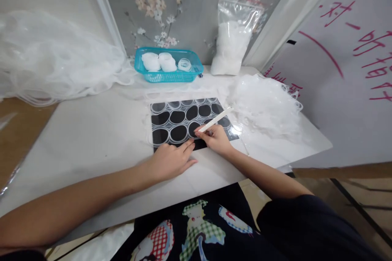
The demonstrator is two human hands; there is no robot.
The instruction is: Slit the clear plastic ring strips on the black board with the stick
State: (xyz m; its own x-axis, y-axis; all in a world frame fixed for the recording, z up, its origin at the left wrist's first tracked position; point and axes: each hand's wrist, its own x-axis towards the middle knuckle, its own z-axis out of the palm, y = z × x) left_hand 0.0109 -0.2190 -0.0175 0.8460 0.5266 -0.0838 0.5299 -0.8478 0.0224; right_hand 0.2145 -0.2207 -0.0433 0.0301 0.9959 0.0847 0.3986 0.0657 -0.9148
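Observation:
A black sheet (178, 133) with rows of rounded cells ringed in clear, whitish plastic lies on the white table. My left hand (173, 159) rests on its near edge, palm down with the fingers stretched out. Pinched in my right hand (216, 138) is a slim white stick (216, 120), tilted up to the right, its lower end close to a cell in the nearest full row. Whether that end touches the sheet I cannot tell.
A blue basket (168, 77) with white rolls stands behind the sheet. Beside it is a zip bag (232, 45) of white material. Loose translucent rings are heaped at right (266, 106) and left (52, 57). A whiteboard (337, 122) with red writing stands at the right.

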